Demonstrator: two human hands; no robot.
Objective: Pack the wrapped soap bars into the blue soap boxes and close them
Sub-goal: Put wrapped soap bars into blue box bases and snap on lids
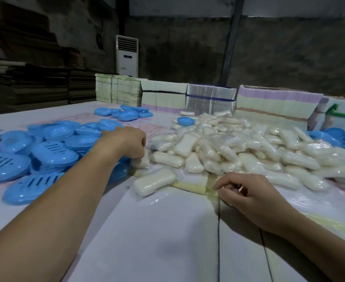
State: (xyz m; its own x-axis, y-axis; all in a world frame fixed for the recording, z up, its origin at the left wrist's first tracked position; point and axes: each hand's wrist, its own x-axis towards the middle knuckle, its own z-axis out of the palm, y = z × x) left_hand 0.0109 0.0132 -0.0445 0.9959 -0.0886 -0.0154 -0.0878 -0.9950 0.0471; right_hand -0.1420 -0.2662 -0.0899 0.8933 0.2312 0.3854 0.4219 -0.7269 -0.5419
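While the left hand (130, 142) reaches to the near-left edge of the soap heap, its fingers curl down round a white plastic-wrapped soap bar (140, 160); grip looks closed on it, though fingertips are partly hidden. Right hand (247, 193) rests on the pale taped table surface (167, 231), fingers loosely bent, holding nothing. One loose wrapped bar (154, 183) lies between the hands. Beyond: large heap of wrapped white soap bars (238, 147), centre to right. Left of the arm: spread of blue oval plastic soap boxes (51, 151), slotted faces up. Banded paper stacks (210, 98) at the far edge. Step, as judged: picking a bar. Next move calls for a box brought close, bar seated inside, lid pressed shut.
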